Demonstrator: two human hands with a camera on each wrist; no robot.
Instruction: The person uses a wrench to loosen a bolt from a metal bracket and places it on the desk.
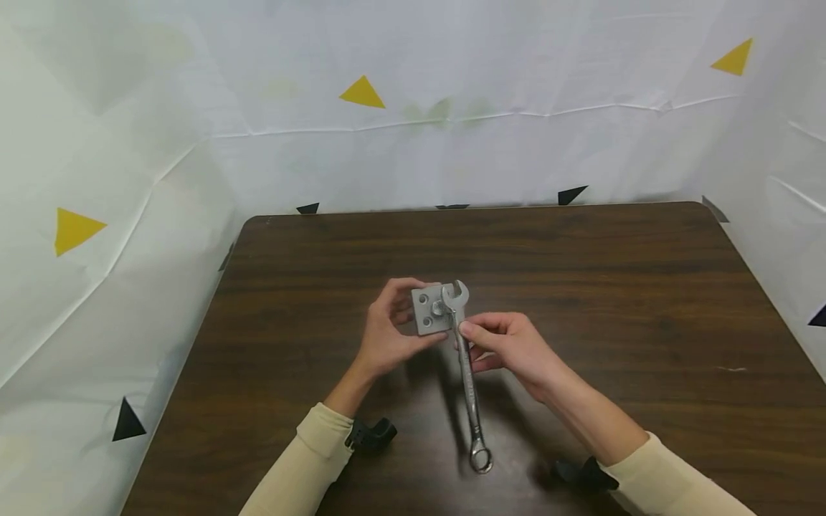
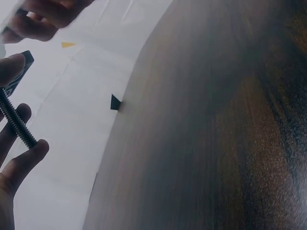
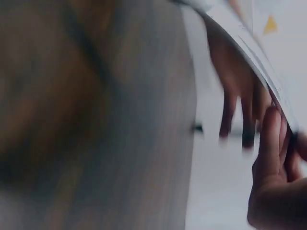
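Staged recording booth, not a home or workshop. Dark wood-grain table (image 1: 581,287) boxed in on three sides by creased white sheeting (image 1: 516,57) hung as backdrop, beyond and to both sides of the fingers. Yellow triangle markers (image 1: 362,93) stuck on the sheeting, black triangle markers (image 1: 571,193) along the table's far edge past the fingertips. Sheeting seams and folds visible.
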